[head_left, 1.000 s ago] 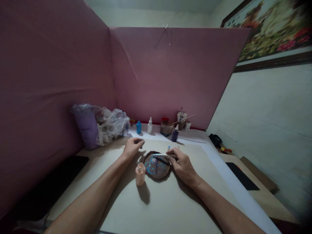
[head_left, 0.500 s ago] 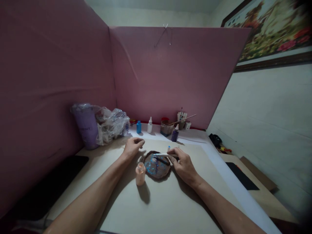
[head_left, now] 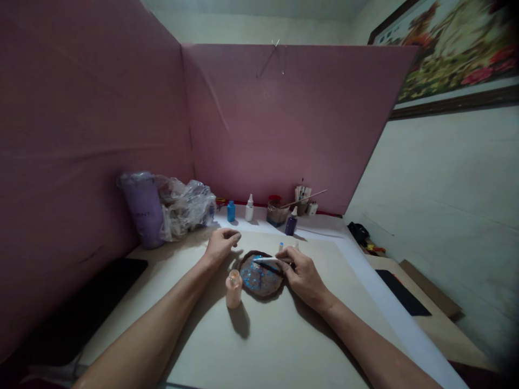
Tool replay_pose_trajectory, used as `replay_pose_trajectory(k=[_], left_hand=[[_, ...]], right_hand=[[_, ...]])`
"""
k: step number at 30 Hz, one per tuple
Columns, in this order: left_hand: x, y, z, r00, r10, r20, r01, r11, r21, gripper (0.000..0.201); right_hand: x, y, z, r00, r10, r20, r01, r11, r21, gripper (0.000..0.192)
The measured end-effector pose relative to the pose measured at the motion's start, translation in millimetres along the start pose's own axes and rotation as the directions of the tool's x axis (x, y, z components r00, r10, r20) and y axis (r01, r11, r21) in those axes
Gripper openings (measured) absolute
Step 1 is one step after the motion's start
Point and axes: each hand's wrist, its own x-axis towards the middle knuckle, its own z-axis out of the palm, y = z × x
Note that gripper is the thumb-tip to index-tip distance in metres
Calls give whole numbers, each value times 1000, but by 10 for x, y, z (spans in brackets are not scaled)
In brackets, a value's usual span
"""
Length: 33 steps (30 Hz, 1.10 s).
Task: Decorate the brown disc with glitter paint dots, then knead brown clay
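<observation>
The right hand (head_left: 303, 276) pinches a thin white paintbrush (head_left: 270, 260) near its back end, fingers closed round the shaft, with the brush lying almost level and its tip pointing toward 9 o'clock over the top edge of a round brown disc (head_left: 260, 275). The disc lies flat on the pale work mat (head_left: 284, 335), right between the two hands, and its face carries patches of bright blue and white paint. It looks like a rigid, fairly thin piece, perhaps wood or clay; I judge it light and stiff. Since the painted face is probably still wet, the safe hold is by the bare rim, not the top.

The left hand (head_left: 221, 246) rests at about 10 o'clock from the disc, fingers loosely curled with the tips on the mat, holding nothing and just short of the rim. A small peach paint bottle (head_left: 233, 290) stands upright at 8 o'clock of the disc, touching or nearly touching its edge; it is narrow and looks easy to knock over.

Toward 12 o'clock, against the pink partition (head_left: 284, 124), stand a blue bottle (head_left: 231, 211), a white dropper bottle (head_left: 249, 208), a jar with a brush (head_left: 277, 212) and a dark bottle (head_left: 290, 224). A purple tumbler (head_left: 144, 208) and crumpled plastic bag (head_left: 186, 208) sit at 10 o'clock.
</observation>
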Motion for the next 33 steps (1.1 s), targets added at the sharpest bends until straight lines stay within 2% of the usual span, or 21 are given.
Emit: replay_pose_trajectory(k=[4,8,24,33], left_hand=[[-5,7,2,1000,10,-3,-10,1000,8,28],[1,3,4,1000,18,-4,-18,1000,6,27],[23,-57,13,1000,6,6,-6,1000,1,27],[-3,-19,12,1000,-12,9,12,1000,-11,29]], right_hand=[[6,10,27,999,-7,-41,7,1000,9,13],[15,12,50,1000,-14,-19,14,1000,-7,15],[21,30,57,999,-7,-45,7,1000,-5,11],[27,50,59,999,-3,-51,2,1000,-20,10]])
